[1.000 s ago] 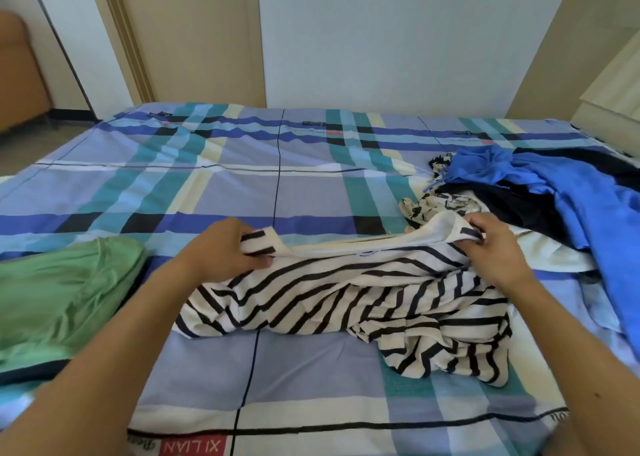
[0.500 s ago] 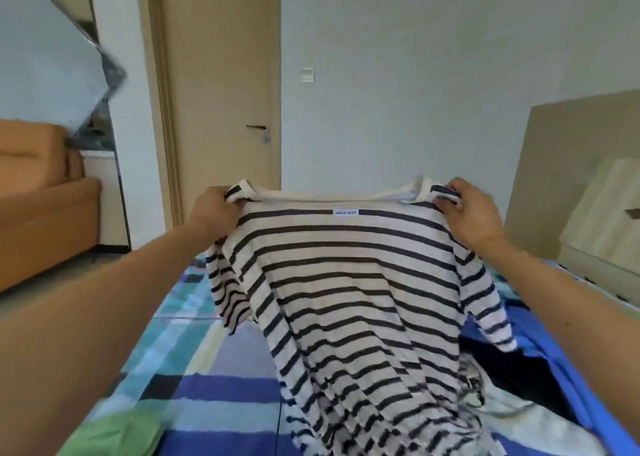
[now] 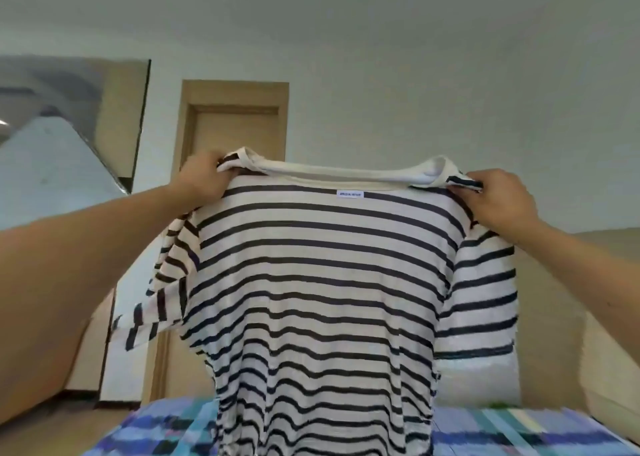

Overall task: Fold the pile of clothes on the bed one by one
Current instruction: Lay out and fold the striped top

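Bedroom, plaid bed [image 3: 519,428] at 6 o'clock: striped T-shirt [image 3: 318,282] aloft.
Likely light, limp; left hand [image 3: 202,178] (10 o'clock), right hand [image 3: 498,199] (2 o'clock) each pinch a shoulder, a sound hold.

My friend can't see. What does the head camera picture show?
A left hand and right hand hold up a striped shirt by its shoulders, so it hangs spread over the checked bed. A wooden door stands behind.

Soft, even daylight; source not visible. No hard shadows, no glare. Wide-angle bending strong at edges: forearms swell, wall lines curve. Bed cover [image 3: 519,431] along bottom edge smeared and blocky. Overall slightly soft, compression artefacts.
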A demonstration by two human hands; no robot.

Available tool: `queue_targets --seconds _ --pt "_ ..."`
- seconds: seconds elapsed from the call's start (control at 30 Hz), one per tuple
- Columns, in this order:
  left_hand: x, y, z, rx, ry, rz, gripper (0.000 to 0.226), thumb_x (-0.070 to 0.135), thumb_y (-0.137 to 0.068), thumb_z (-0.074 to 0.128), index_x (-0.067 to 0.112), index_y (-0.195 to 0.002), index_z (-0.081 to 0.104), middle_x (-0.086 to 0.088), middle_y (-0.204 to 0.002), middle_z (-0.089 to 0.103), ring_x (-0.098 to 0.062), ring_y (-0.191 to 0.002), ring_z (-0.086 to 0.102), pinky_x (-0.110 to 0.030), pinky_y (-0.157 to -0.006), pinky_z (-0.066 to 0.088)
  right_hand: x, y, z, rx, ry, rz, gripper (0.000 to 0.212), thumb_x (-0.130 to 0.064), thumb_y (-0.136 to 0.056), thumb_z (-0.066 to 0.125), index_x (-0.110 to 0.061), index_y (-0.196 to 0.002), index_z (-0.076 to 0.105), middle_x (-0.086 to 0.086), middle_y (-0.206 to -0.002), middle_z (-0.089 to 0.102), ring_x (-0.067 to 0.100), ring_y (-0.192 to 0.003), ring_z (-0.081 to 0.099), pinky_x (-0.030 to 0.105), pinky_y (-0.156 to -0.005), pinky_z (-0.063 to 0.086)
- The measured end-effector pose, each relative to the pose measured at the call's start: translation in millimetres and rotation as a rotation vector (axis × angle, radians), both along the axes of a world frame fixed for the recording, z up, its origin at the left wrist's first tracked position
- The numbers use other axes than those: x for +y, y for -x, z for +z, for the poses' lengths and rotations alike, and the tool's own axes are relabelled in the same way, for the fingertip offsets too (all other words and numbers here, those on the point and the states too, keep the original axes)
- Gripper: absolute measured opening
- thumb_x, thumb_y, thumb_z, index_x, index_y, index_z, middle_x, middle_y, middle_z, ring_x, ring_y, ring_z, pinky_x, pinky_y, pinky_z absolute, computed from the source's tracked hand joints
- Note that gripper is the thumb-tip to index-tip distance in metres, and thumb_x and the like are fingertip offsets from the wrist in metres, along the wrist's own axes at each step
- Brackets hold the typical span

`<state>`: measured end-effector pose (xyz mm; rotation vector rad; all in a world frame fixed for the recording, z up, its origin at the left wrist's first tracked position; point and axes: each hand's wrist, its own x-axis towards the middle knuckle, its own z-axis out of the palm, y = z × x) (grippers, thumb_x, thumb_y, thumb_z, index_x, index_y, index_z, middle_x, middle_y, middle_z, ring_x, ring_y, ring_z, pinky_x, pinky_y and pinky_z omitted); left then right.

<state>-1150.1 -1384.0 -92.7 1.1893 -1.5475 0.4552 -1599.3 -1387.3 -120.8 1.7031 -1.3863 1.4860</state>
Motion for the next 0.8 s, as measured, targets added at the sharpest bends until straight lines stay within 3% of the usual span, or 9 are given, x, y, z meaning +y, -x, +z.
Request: queue_targets --seconds 0.13,0.23,0.33,0.5,0.67,0.8 --pt "9 0 10 -0.028 0.006 0.039 0.029 0.032 -0.101 0.05 0.007 -0.108 0.063 -0.012 -0.101 0.063 -0.031 -0.092 0.057 -0.037 -0.077 0.042 12 2 7 -0.019 0.037 0.062 0.046 -0.043 -0.1 0.053 -0.015 -0.064 0.056 0.007 -0.06 0.06 0.026 -0.06 0.056 0.036 -0.056 0.041" --pt "14 -4 11 -0.057 0.042 0.094 0.011 0.02 -0.099 0.049 0.014 -0.094 0.056 -0.012 -0.094 0.061 -0.037 -0.092 0.058 -0.042 -0.075 0.045 16 3 10 -0.033 0.069 0.093 0.047 -0.035 -0.101 0.052 -0.014 -0.059 0.048 0.007 -0.056 0.054 0.027 -0.057 0.05 0.037 -0.055 0.038" --pt "20 -6 13 -0.047 0.083 0.184 0.008 0.01 -0.092 0.046 0.014 -0.086 0.051 -0.011 -0.086 0.06 -0.036 -0.083 0.056 -0.045 -0.072 0.047 19 1 17 -0.08 0.099 0.101 0.043 -0.026 -0.1 0.051 -0.014 -0.06 0.044 0.007 -0.057 0.053 0.029 -0.059 0.049 0.037 -0.055 0.036" --pt "26 -14 26 -0.06 0.168 0.213 0.004 0.011 -0.09 0.049 0.014 -0.093 0.05 -0.013 -0.084 0.06 -0.038 -0.08 0.057 -0.054 -0.077 0.053 28 1 37 -0.143 0.153 0.061 0.024 -0.016 -0.096 0.048 -0.013 -0.073 0.054 0.006 -0.072 0.06 0.034 -0.076 0.055 0.044 -0.066 0.049" --pt "38 -13 37 -0.143 0.236 0.287 0.014 0.016 -0.094 0.052 0.01 -0.107 0.051 -0.013 -0.091 0.057 -0.036 -0.085 0.054 -0.047 -0.072 0.047 38 11 41 -0.182 0.196 0.063 0.019 -0.013 -0.097 0.046 -0.01 -0.081 0.057 0.009 -0.077 0.061 0.035 -0.079 0.055 0.046 -0.069 0.049" --pt "38 -9 27 -0.19 0.194 0.225 0.013 0.014 -0.093 0.052 0.008 -0.103 0.055 -0.014 -0.092 0.059 -0.035 -0.087 0.055 -0.048 -0.074 0.048 31 17 25 -0.209 0.182 0.052 0.019 -0.018 -0.095 0.047 -0.006 -0.084 0.057 0.013 -0.08 0.062 0.038 -0.082 0.057 0.046 -0.071 0.049"
